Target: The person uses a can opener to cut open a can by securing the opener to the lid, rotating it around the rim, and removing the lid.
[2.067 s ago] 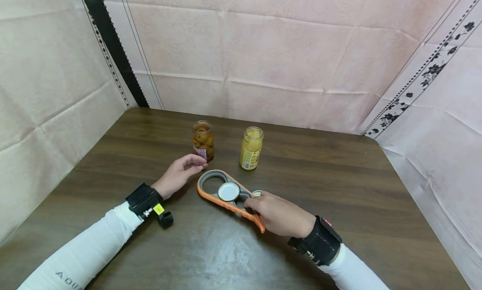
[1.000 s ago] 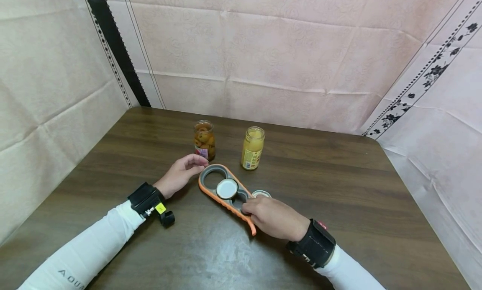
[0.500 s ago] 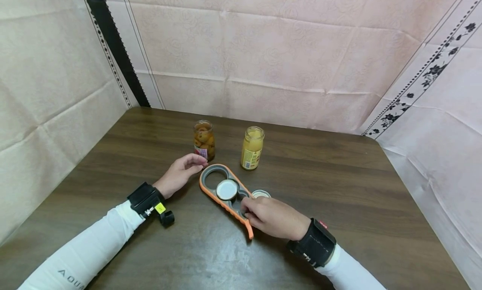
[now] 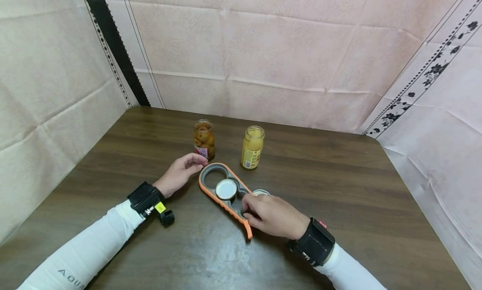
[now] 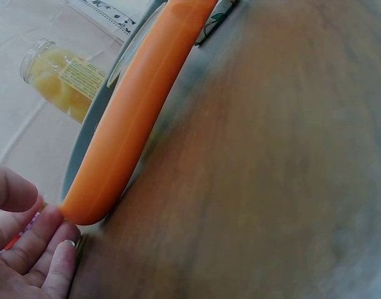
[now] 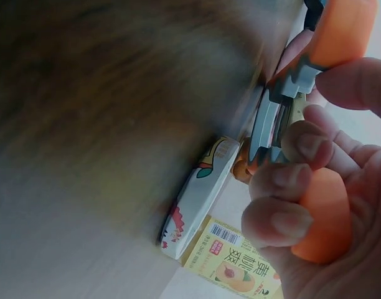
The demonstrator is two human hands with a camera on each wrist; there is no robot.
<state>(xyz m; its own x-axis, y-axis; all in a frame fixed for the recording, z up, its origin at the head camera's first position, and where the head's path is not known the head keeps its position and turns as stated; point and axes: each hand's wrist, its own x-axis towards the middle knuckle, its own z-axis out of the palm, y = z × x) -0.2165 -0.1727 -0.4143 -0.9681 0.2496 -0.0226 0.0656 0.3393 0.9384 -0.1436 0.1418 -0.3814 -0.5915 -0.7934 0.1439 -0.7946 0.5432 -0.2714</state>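
Observation:
My right hand (image 4: 275, 216) grips a handle of an orange and grey jar opener (image 4: 208, 193); in the right wrist view the fingers curl round one orange handle (image 6: 327, 218) and the thumb lies on the other. A white jar lid (image 4: 226, 189) sits within the opener's middle opening. My left hand (image 4: 182, 173) lies beside the opener's rounded end, fingers loosely bent, fingertips at the orange rim (image 5: 84, 208) in the left wrist view. Just beyond those fingers stands a lidless jar of brown round fruit (image 4: 204, 141). Another lid (image 4: 261, 192) lies behind my right hand, partly hidden.
A lidless jar of yellow fruit (image 4: 252, 150) stands upright behind the opener. All of this is on a dark wooden table (image 4: 339, 177), with pale cloth hangings (image 4: 286, 64) at its back and sides.
Over two seconds the opener has turned slightly, its rounded end shifting away and its near handle end swinging left. More of the loose lid shows. My left hand has barely moved.

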